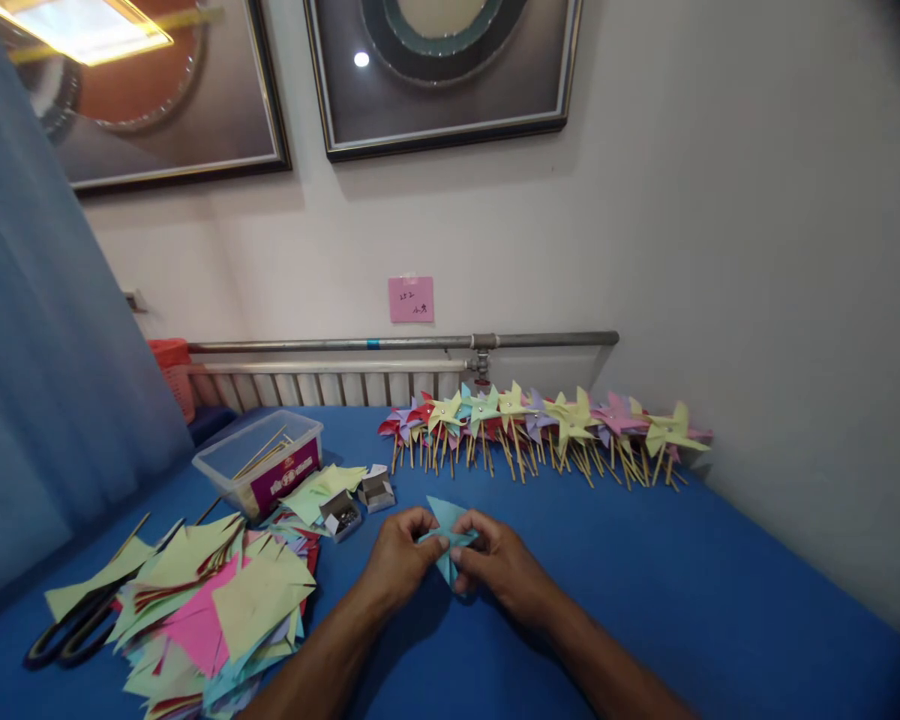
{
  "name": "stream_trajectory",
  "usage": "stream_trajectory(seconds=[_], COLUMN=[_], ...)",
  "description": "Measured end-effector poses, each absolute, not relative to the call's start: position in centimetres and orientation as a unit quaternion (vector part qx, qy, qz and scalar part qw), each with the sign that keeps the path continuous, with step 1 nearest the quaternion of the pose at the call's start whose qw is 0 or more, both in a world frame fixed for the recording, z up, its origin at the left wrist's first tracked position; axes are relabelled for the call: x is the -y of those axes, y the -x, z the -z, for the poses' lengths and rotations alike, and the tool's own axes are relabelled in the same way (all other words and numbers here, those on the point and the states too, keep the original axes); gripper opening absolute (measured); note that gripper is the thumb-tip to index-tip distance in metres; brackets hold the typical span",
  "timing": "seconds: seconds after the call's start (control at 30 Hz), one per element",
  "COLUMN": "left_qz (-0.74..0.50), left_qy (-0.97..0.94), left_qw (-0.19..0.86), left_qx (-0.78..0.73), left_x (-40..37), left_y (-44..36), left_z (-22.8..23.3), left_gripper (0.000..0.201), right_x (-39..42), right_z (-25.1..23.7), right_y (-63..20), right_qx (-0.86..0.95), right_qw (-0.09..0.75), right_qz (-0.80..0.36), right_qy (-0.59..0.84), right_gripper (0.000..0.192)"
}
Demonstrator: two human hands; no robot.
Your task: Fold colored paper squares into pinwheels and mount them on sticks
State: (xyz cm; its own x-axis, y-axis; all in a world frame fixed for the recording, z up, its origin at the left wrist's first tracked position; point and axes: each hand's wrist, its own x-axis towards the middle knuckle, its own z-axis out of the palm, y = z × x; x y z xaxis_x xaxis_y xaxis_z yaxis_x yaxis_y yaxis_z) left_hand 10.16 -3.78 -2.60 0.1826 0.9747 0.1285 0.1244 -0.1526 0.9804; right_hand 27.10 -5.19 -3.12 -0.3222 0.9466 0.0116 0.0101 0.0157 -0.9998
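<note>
Both the left hand (399, 553) and right hand (495, 560) pinch the light-blue paper pinwheel blade (447, 530) — corners should be kept gathered at centre, finished pinwheels (540, 420) at twelve o'clock.

A ceiling lamp (82, 28) is glaring in the framed picture glass (157, 90) above me, leaving the room dimmish. My hands are casting soft shadows on the blue table (682, 580). Corners are darkening and bending; the edges are looking soft.

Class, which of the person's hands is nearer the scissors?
Left. The left hand is on the scissors' side of the blue paper; the right hand is beyond it.
</note>
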Motion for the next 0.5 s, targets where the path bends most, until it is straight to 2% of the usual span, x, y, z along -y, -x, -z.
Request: stream_trajectory(seconds=[0.5], left_qz=[-0.429], left_qy=[-0.582], left_qw=[0.524], left_qx=[-0.451], left_x=[3.87], left_y=[-10.19], left_z=[2.83], left_gripper=[0.027], right_x=[5.1], right_z=[2.9], right_y=[-27.19], right_qx=[0.575], right_qw=[0.399], right_qz=[-0.591], right_qy=[0.4], right_gripper=[0.021])
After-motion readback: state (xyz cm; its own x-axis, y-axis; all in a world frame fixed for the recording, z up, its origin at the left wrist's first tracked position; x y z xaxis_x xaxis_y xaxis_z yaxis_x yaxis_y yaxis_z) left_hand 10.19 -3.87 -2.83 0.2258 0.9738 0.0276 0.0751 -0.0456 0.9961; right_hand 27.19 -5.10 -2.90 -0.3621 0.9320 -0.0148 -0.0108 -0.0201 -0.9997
